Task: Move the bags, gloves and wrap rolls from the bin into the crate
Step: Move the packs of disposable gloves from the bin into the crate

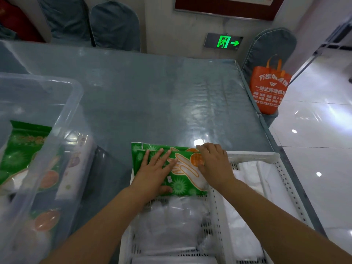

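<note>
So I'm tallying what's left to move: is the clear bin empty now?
No, the clear bin holds at least one green glove pack, visible through its wall.

A flat plastic glove packet [179, 180] is bright green, printed with pale green starbursts, a white outlined hand and orange discs. The perforated plastic crate [215, 210] is white, dotted with rows of small dark holes, and holds milky white bags [167, 223]. The clear plastic bin [57, 130] shows more green-and-orange packets [22, 149] through its wall. The glossy table cover [152, 96] is grey-blue. A fabric tote bag [268, 90] is orange with white lettering.
</note>
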`<state>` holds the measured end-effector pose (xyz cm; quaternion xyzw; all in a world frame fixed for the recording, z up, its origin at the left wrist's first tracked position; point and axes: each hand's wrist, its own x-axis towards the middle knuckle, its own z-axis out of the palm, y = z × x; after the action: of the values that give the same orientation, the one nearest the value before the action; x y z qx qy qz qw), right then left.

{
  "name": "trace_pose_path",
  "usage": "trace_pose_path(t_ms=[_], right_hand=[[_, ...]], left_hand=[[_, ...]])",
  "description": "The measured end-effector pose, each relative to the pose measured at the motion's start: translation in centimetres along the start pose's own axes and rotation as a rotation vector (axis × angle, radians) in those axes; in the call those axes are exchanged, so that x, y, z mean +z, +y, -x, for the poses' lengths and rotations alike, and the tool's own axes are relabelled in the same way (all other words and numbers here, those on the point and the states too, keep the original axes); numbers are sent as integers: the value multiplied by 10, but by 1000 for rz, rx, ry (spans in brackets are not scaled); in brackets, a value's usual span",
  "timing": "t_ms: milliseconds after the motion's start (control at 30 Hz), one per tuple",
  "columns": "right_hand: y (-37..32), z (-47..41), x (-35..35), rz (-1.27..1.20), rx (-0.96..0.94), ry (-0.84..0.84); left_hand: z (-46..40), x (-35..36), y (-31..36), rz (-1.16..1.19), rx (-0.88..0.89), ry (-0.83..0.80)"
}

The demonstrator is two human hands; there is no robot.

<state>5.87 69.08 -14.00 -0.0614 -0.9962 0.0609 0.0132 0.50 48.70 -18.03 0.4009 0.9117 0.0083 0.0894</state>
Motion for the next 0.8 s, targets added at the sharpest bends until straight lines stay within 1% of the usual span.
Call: trace_pose_path(t_ms=[100,167,267,400,500,600,667,733,800], right_hand=[[-9,14,-8,15,10,35],[-14,20,-14,3,-9,42],[-21,27,-26,-38,-66,92],[-35,34,-42,7,-170,117],[-52,43,-57,3,-231,157],[-73,48,-73,77,-314,204],[-92,48,-89,97,-359,237],[-116,48,-104,61,-405,292],[-141,47,-117,23,-443,351]], left_hand=[[7,-16,7,47,-23,49],[13,-29,12,72,-32,121],[24,-53,19,134,-70,269],[48,-85,28,132,-122,401],[74,-111,32,95,-164,457],[107,-142,27,-11,-220,491],[134,-162,16,-70,-258,529],[164,-180,-1,-128,-304,554],[194,-194,-24,-136,-353,579]])
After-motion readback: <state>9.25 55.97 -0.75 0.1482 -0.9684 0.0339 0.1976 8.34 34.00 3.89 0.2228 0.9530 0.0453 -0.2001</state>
